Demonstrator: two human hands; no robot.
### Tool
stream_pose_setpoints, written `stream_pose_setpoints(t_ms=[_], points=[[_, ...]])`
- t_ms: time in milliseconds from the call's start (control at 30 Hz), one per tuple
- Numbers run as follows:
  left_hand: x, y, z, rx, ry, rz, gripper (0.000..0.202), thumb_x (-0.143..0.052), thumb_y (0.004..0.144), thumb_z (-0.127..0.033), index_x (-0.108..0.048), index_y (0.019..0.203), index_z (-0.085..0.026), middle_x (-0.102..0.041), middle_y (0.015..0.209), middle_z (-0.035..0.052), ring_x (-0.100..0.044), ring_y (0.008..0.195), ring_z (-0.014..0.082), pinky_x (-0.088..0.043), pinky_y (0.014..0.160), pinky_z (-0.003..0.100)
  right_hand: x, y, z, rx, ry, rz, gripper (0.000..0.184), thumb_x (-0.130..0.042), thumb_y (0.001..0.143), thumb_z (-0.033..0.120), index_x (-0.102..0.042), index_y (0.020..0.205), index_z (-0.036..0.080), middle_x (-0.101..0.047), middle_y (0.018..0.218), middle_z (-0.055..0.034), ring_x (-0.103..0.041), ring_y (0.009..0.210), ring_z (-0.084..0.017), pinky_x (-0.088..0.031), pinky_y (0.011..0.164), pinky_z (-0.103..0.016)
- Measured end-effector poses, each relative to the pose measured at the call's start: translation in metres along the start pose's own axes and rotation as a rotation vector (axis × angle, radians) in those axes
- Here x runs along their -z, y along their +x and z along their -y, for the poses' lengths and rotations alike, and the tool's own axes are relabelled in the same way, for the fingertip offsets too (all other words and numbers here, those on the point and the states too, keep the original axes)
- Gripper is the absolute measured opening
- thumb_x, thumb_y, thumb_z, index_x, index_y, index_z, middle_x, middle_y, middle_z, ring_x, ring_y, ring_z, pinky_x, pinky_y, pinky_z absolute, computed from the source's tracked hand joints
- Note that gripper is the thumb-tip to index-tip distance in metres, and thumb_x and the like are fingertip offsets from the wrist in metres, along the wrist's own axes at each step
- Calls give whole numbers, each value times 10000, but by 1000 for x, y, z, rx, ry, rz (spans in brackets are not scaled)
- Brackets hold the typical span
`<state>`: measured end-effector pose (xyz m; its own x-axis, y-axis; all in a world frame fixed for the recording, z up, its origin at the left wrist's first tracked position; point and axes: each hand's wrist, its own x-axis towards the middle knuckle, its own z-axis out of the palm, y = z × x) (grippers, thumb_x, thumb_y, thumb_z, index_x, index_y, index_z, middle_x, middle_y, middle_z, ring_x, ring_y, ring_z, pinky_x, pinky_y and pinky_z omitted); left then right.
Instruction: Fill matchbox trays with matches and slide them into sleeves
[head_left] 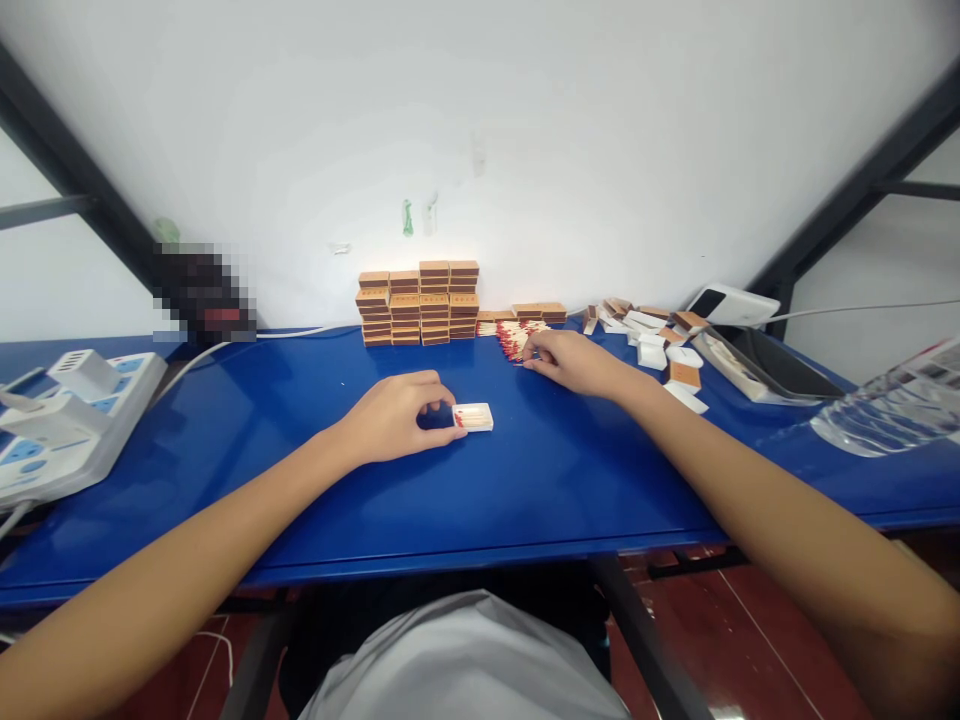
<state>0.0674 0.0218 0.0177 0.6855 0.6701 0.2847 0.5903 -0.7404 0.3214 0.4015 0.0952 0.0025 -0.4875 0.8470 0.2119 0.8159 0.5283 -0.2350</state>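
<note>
A small white matchbox tray (474, 418) lies on the blue table with several red-headed matches in it. My left hand (405, 415) grips its left end between thumb and fingers. Farther back, a loose pile of red-tipped matches (517, 338) is spread near the wall. At the right edge of that pile, my right hand (566, 360) has its thumb and fingertips drawn together; what is between them is too small to make out. Stacked matchboxes (418, 305) stand left of the pile, against the wall.
Matchbox sleeves and white trays (649, 345) lie jumbled at the right. Beyond them are a white device (731, 303), a black-lined open case (780, 365) and a clear plastic bottle (885, 405). A power strip (112, 430) with plugs occupies the left side.
</note>
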Motion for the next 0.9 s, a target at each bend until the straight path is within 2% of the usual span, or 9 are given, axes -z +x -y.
stream_pose_setpoints(t_ms=[133,300,400,500,633,900], points=[[0,0,0,6,-1,7,335,-768,948,-513,-791,1102,-217,-691,966,29,-634,769,162,-451,672,293,0,-1,-2,1,3,-10,163,-620,991,275,-700,1102,186,-697,851,-57,-574,715,-197,-345,669,-302],[0,0,0,3,2,0,333,-773,945,-508,-789,1112,-220,-695,968,28,-644,778,166,-454,674,294,5,0,-11,2,-42,-8,114,-620,974,262,-694,1012,183,-705,881,-74,-588,745,-206,-356,692,-311],[0,0,0,-1,10,3,339,-771,947,-515,-791,1107,-216,-696,969,29,-646,781,167,-450,666,296,7,1,-17,-46,-86,46,111,-584,979,225,-669,919,184,-717,897,-93,-600,757,-213,-376,709,-320],[-1,0,1,-2,12,7,338,-773,947,-515,-793,1105,-217,-700,980,27,-646,784,164,-451,661,297,5,1,-18,-66,-109,83,143,-543,1008,222,-641,909,189,-724,941,-114,-615,793,-226,-403,731,-327],[-1,0,1,-5,15,10,331,-774,951,-504,-793,1121,-220,-705,987,25,-647,788,162,-463,669,298,1,1,-17,-33,-147,65,136,-522,1026,223,-624,940,197,-722,1010,-136,-630,868,-245,-430,774,-334],[-1,0,2,-6,12,8,332,-769,954,-508,-792,1121,-223,-708,989,23,-649,785,160,-466,680,293,-5,2,-16,32,-61,48,127,-523,1031,256,-611,959,200,-709,1040,-143,-627,896,-251,-449,793,-344]])
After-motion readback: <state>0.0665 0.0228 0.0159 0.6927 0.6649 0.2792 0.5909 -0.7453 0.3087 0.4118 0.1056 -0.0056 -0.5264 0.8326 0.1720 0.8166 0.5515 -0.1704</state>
